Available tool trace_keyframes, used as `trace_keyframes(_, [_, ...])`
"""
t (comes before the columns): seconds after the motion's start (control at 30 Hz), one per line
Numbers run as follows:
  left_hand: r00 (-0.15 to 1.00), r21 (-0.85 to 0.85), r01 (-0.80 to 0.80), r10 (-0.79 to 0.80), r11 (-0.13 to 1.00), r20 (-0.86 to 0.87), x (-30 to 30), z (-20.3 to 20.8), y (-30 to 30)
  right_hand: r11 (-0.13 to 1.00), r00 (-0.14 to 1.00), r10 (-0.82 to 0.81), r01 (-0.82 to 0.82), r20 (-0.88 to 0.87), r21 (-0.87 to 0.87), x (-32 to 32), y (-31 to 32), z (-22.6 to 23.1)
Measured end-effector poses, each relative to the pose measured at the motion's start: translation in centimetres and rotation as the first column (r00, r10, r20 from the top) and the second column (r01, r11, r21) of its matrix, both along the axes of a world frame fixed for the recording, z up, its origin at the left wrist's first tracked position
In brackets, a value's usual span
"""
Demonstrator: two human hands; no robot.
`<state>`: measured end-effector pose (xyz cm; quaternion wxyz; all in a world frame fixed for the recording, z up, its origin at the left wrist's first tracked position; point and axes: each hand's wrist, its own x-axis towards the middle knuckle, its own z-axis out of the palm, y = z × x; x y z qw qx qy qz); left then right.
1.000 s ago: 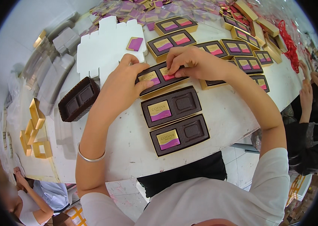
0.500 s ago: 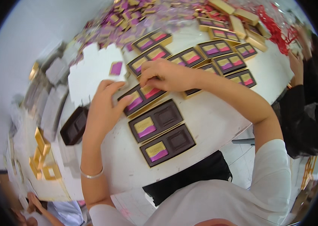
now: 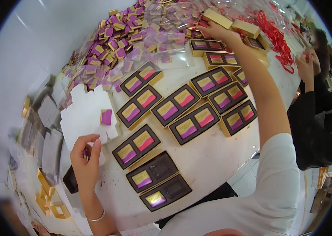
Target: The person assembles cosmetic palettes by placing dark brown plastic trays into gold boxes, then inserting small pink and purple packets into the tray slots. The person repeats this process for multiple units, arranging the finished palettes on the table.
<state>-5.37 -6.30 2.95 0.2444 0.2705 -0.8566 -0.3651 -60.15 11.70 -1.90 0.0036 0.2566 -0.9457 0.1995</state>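
My left hand (image 3: pixel 85 161) hovers at the left beside a white die-cut card sheet (image 3: pixel 81 112), its fingers curled round a small purple-wrapped piece that barely shows. One gold-and-purple wrapped square (image 3: pixel 106 117) lies on that sheet. Far off, my right hand (image 3: pixel 218 32) reaches with fingers extended to red wrapped squares (image 3: pixel 201 32) beside a gold box. Between my arms stands a gold box with a dark tray (image 3: pixel 136 146), holding a purple and a pink square. Nearer me, two boxes (image 3: pixel 152 172) (image 3: pixel 166 192) each hold a purple square in the left well; their right wells are bare.
Several filled two-well boxes (image 3: pixel 176 105) stand mid-table. A big heap of purple-and-gold squares (image 3: pixel 113 43) spreads behind, partly under clear plastic. Red ribbon (image 3: pixel 274 37) lies far right, near another person's hand (image 3: pixel 305 65). Gold sleeves (image 3: pixel 48 196) and a dark tray (image 3: pixel 70 180) are left.
My right hand has left the nearer filled box and reached far to the back. My left hand has pulled away from that box to the left, fingers curling. The view has shifted.
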Motion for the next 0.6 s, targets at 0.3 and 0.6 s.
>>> trace_keyframes(0.3, [0.996, 0.012, -0.077, 0.077, 0.997, -0.052, 0.5, -1.2, -1.1, 0.988, 0.961, 0.151, -0.138, -0.233, 0.073, 0.3, -3.8, -1.7])
trace_keyframes(0.6, [0.997, -0.031, -0.073, 0.072, 0.997, -0.042, -0.2, 0.0, -0.8, 0.758, 0.851, 0.306, 0.052, 0.426, -0.650, -2.7, 0.3, -0.3])
